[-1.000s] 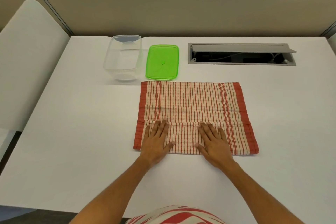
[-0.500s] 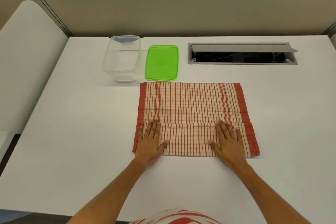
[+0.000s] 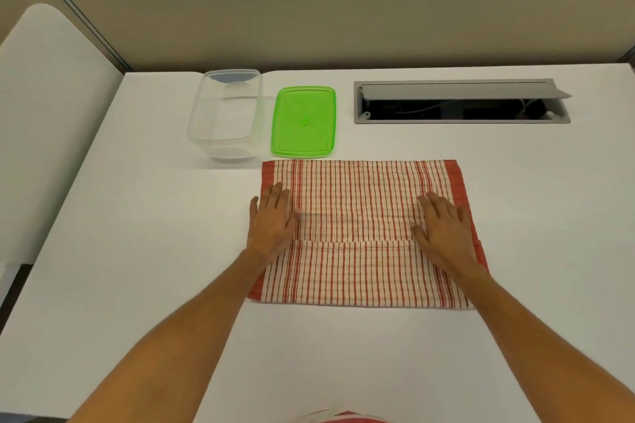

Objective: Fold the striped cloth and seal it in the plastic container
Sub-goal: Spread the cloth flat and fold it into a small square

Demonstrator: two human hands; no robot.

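The red-and-cream striped cloth (image 3: 360, 213) lies flat on the white table, its near part folded over with the hem running across the middle. My left hand (image 3: 271, 220) rests palm down on the cloth's left edge, fingers spread, holding nothing. My right hand (image 3: 443, 227) lies flat on the cloth near its right edge, fingers apart as well. Beyond the cloth stands the clear plastic container (image 3: 225, 113), empty and uncovered. Its green lid (image 3: 304, 122) lies flat on the table just to the container's right.
A grey cable hatch (image 3: 460, 101) with its flap raised is set into the table at the back right. A beige partition wall runs behind the table. A white rounded panel (image 3: 48, 120) stands along the table's left side.
Both hands have slid apart and farther from me, from the folded near strip to the cloth's left and right sides. The cloth has stayed in place.
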